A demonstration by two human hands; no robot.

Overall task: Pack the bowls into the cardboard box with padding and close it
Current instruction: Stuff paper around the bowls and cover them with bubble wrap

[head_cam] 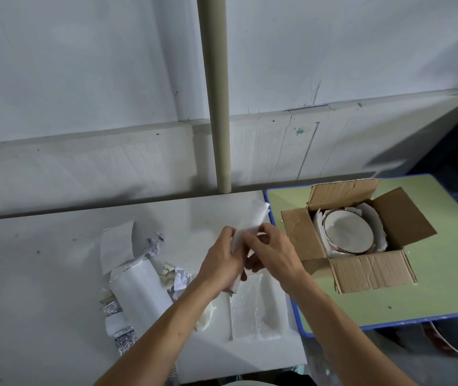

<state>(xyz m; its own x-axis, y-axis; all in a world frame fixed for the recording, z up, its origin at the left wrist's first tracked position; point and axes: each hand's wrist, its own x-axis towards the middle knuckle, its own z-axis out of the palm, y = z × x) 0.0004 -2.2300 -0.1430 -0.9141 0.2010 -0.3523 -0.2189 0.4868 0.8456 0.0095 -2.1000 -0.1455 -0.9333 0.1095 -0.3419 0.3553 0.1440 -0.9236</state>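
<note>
Padding step: at centre, the left hand (222,263) and right hand (275,254) both curl their fingers round a white foam sheet (252,221). At three o'clock the open cardboard box (369,271) holds the bowls (347,232) — next, the foam likely needs laying gently over them.

No words or numbers can be read. The cardboard box (369,271) at the right is plain. The dark marks on the crumpled paper (154,243) left of the middle are too blurry.
</note>
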